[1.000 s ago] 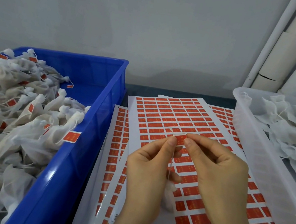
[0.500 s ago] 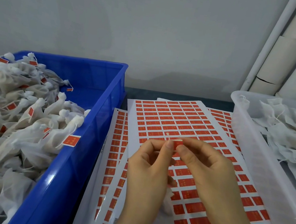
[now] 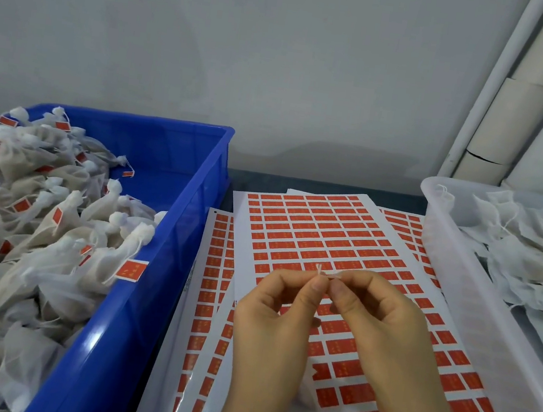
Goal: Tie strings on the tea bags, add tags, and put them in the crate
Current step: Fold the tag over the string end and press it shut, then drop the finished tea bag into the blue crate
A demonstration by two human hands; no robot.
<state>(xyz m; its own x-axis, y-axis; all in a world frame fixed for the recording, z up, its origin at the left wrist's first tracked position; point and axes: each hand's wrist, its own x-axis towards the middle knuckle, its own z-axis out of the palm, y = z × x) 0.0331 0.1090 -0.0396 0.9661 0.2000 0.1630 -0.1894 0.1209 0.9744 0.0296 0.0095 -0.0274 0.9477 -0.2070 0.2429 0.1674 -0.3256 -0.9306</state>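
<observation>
String (image 3: pixel 323 273) end pinched by thumbs and forefingers of left hand (image 3: pixel 275 313) and right hand (image 3: pixel 383 319), centre, above sticker sheets (image 3: pixel 311 232). Tea bag (image 3: pixel 305 395) blurry, mostly hidden under wrists. Crate (image 3: pixel 150 276) at 9 o'clock.

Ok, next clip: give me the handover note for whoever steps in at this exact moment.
Left hand: thumb and forefinger pinch the white string.
Right hand: pinches the same string from the other side, above the tag sheets.
Whether a tag is on the string is hidden by the fingers.
Things: blue crate on the left, piled with tagged tea bags; clear tray on the right holds untagged bags.
Done: many bags tied, tagged, crated.
Left: finish this one, put it in the crate, then work through the tray.
</observation>
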